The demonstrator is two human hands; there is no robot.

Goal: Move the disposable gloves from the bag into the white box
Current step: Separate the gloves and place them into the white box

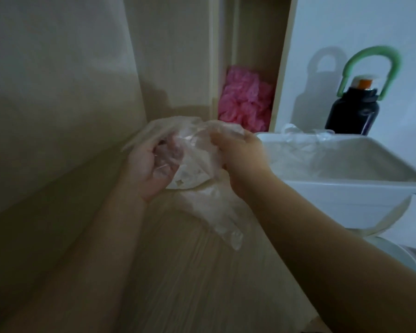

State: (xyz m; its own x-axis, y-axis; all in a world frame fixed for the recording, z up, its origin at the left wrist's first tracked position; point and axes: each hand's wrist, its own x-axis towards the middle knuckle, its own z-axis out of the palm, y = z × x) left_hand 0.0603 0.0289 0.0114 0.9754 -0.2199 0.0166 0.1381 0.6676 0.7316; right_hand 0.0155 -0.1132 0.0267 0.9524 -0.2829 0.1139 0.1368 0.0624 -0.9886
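A clear plastic bag [192, 164] of thin disposable gloves hangs between my hands above the wooden surface. My left hand [151, 164] cups the bag from the left, fingers curled into its plastic. My right hand [240, 157] grips the bag's upper right edge, with its fingers hidden in the crumpled film. A loose clear glove [216, 217] trails down below the bag onto the wood. The white box [341, 188] stands just right of my right hand, and several clear gloves [303, 143] lie inside it.
A pink crumpled bundle [245, 99] fills a narrow niche behind the bag. A black bottle [353, 111] with a green loop handle stands behind the box. A wooden panel rises on the left. A round white rim [394, 255] shows under the box.
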